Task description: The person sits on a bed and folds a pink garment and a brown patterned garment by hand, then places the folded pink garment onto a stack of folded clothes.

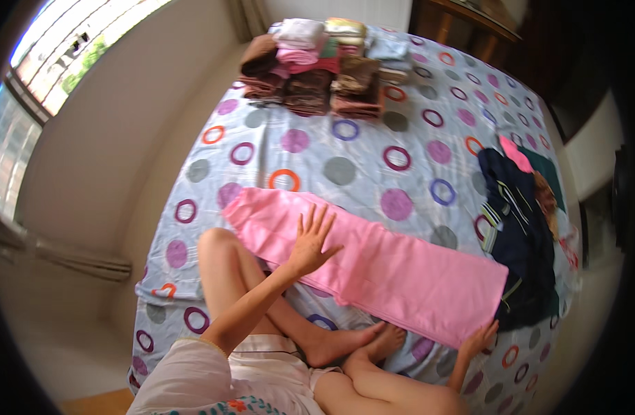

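A pink garment (416,275), long like folded trousers, lies flat and slanting across the bed in front of my crossed legs. Its left end looks gathered; the right end is a straight hem. My left hand (314,248) is over its left half, palm down with fingers spread, holding nothing. At the garment's lower right corner, my right hand (479,340) touches the edge with its fingers stretched out. Whether those fingers pinch the cloth cannot be made out.
Folded clothes (309,78) stand in several stacks at the bed's far end. A dark navy garment (520,233) lies heaped with other clothes on the right, close to the pink hem. The patterned bedsheet (343,171) covers the bed. A window (63,62) is at the left.
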Tool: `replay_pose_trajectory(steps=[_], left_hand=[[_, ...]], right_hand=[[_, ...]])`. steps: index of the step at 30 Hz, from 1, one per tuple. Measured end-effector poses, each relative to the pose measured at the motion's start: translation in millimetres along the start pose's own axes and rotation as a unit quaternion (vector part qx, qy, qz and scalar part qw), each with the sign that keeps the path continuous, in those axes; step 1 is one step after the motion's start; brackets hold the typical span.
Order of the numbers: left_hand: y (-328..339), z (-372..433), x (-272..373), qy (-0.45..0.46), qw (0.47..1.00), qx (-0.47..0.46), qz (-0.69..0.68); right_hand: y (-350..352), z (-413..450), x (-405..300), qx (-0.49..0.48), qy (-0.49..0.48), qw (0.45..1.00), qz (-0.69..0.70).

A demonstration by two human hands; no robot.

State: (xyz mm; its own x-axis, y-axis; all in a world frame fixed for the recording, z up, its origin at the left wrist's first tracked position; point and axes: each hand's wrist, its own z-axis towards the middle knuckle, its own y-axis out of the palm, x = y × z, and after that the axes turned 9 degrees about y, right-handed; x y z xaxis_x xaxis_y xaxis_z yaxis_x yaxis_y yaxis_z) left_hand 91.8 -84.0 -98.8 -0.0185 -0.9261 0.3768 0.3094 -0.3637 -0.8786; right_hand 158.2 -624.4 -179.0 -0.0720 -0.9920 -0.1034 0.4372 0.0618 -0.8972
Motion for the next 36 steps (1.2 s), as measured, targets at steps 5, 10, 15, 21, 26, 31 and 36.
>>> replay_pose_trajectory(steps=[5,10,15,21,26,31,36], left_hand=[[-66.8,-79.6,-139.0,-0.310,0.909,0.270,0.071],[-105.6,-53.5,-163.7,-0.425,0.901,0.084,-0.034],[-87.4,-48.2,-201.1,-0.388,0.899,-0.179,-0.097],[-57.6,-52.3,-205.7,-0.479,0.867,-0.114,0.077],[-63.0,-51.0,-192.1,-0.509,0.856,-0.067,0.066],[-78.4,-52.7,-208.5,-0.534,0.823,-0.122,-0.151],[-88.3,-65.7,-216.5,-0.605,0.749,-0.077,-0.258]], right_hand=[[-16.2,30.7,-118.3,-0.019,-0.079,0.991,0.108],[-49.0,49.9,-208.9,-0.125,-0.128,0.946,0.271],[-94.8,39.6,-265.8,-0.170,-0.191,0.916,0.308],[-103.9,16.1,-228.1,-0.214,-0.153,0.909,0.324],[-109.4,-2.1,-200.3,-0.232,-0.119,0.915,0.308],[-104.5,-4.9,-229.2,-0.341,-0.061,0.837,0.424],[-94.6,-7.1,-338.8,-0.655,0.026,0.534,0.533]])
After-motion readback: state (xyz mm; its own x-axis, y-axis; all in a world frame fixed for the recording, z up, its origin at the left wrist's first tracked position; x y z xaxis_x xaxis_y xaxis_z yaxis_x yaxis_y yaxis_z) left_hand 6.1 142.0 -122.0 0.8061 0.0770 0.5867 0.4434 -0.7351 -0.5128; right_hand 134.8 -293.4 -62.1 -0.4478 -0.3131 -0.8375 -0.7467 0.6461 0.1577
